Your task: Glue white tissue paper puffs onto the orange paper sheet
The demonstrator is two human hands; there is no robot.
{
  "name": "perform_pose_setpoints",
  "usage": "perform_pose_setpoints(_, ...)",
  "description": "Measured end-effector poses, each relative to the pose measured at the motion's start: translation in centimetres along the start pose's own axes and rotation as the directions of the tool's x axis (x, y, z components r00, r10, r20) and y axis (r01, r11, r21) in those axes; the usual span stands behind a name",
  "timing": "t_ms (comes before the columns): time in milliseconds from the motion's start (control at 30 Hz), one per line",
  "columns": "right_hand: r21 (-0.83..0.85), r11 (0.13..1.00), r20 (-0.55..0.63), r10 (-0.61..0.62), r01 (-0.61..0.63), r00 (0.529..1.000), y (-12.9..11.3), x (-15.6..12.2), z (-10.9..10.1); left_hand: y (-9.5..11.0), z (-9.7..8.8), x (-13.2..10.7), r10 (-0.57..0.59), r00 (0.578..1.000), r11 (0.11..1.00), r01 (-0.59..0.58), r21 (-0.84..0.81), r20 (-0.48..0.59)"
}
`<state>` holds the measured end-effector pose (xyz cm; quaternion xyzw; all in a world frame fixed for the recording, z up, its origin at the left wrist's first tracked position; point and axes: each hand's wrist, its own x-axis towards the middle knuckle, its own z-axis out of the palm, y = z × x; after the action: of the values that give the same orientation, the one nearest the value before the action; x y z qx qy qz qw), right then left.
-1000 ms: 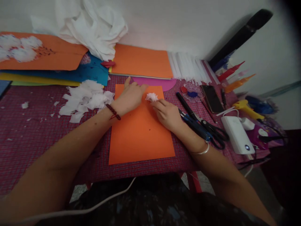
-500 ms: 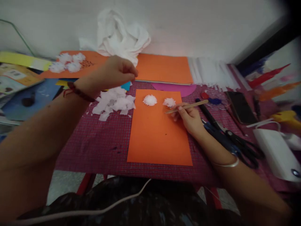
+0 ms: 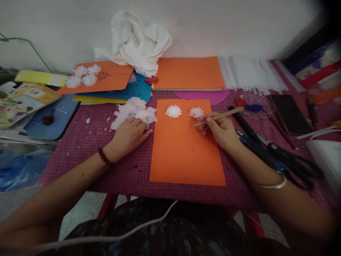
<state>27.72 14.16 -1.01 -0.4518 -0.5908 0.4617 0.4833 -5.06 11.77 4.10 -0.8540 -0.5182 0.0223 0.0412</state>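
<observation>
My left hand [image 3: 130, 136] rests on the near side of a heap of torn white paper pieces [image 3: 133, 106]. Its fingers are bent over the pieces, with the thumb apart from them; the fingertips are partly hidden. A slim wooden stick [image 3: 226, 113] is pinched in my right hand [image 3: 218, 129], its tip pointing left and down over an orange sheet [image 3: 183, 153]. Near the sheet's top edge are two fluffy white paper tufts, a rounder left tuft [image 3: 173, 111] and a flatter right tuft [image 3: 196, 112]. The stick's tip is just below the right tuft.
To the right are black-handled scissors [image 3: 290, 160], a phone [image 3: 289, 113] and a black pen [image 3: 243, 122]. White paper strips [image 3: 247, 74], an orange pad [image 3: 189, 73] and a crumpled white cloth [image 3: 140, 44] lie at the back. Further left is an orange card [image 3: 114, 76] with white tufts.
My left hand has come down from above the back of the table onto the white paper heap. My right hand still holds the stick near the right tuft. The view has shifted slightly.
</observation>
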Motion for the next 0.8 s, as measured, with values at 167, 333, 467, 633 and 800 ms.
perform_pose_setpoints(167, 0.011, 0.999, -0.068, -0.032, 0.033, 0.997, -0.4, 0.2, 0.0, -0.8, -0.8, 0.7, -0.089, 0.995, 0.992, 0.085, -0.098, -0.035)
perform_pose_setpoints(333, -0.009, 0.998, -0.195, -0.059, 0.058, 0.979, -0.6, 0.7, -0.3, -0.7, -4.9, 2.2, -0.268, 0.946, 0.836, 0.135, -0.532, -0.181)
perform_pose_setpoints(467, -0.008, 0.997, -0.195, -0.076, 0.076, 0.978, -0.4, 0.9, -0.3, 2.3, -6.5, 5.3, -0.197, 0.963, 0.711, 0.01, -0.703, -0.185)
perform_pose_setpoints(633, 0.01, 0.995, -0.146, -0.095, 0.097, 0.985, 0.4, 1.1, -0.1, 6.4, -4.5, 10.5, -0.113, 0.983, 0.522, -0.065, -0.85, -0.144)
perform_pose_setpoints(800, -0.018, 0.993, -0.151, -0.117, 0.115, 0.982, 1.2, 1.5, -0.2, 7.4, -2.0, 13.2, -0.14, 0.988, 0.225, -0.028, -0.974, -0.06)
